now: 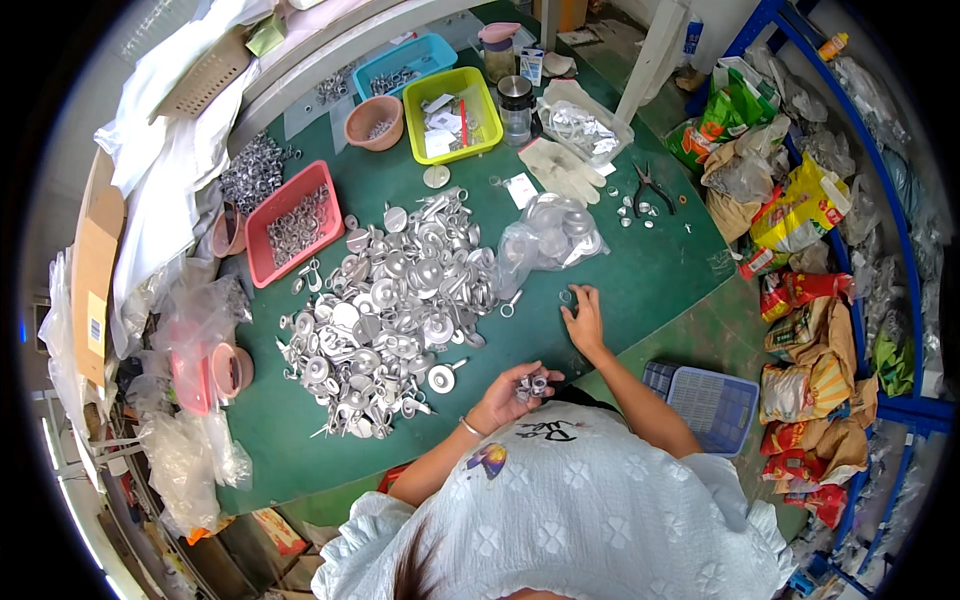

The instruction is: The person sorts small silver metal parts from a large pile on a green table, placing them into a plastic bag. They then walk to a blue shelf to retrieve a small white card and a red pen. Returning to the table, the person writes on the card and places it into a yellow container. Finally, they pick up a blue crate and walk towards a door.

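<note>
Close to my body, my left hand (508,396) is curled, palm up, around several small shiny metal clips (533,387). My right hand (584,322) rests on the green table top (660,285) near its front edge, thumb and fingers apart. A small metal ring (566,296) lies right at its fingertips; whether they touch it I cannot tell. To the left spreads a big heap of silver metal parts (390,300), round discs with stems and loops. One looped piece (511,304) lies between the heap and my right hand. Beyond that sits a clear plastic bag (552,235) of discs.
A red tray (296,222) of metal clips stands left of the heap. Farther back are a yellow-green basket (453,115), a blue tray (405,63) and a glass jar (516,110). Pliers (652,190) and a glove (562,172) lie at the right; a blue crate (712,408) stands below.
</note>
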`<move>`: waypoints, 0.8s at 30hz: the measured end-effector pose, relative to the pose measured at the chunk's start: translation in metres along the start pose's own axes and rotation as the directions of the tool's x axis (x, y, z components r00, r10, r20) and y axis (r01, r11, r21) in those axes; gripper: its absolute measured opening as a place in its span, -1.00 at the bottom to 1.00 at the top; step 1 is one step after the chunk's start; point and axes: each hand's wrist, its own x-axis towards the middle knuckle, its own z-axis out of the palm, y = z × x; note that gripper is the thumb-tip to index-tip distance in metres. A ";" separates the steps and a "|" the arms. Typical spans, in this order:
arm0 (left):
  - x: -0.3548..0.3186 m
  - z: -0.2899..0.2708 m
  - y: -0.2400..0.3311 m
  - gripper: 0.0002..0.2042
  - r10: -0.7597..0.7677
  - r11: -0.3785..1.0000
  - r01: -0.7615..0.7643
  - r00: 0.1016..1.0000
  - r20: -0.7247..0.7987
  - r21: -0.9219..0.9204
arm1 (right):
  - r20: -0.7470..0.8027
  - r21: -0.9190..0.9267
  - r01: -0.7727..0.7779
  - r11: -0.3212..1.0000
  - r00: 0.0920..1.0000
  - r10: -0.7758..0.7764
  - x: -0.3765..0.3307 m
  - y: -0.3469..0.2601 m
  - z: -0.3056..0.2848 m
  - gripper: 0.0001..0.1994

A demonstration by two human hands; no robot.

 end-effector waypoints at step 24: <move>0.012 0.010 0.010 -0.75 0.053 0.990 -0.040 0.994 -0.091 0.136 | -0.277 -0.051 -0.256 0.965 0.932 0.233 0.158 0.107 -0.064 -0.73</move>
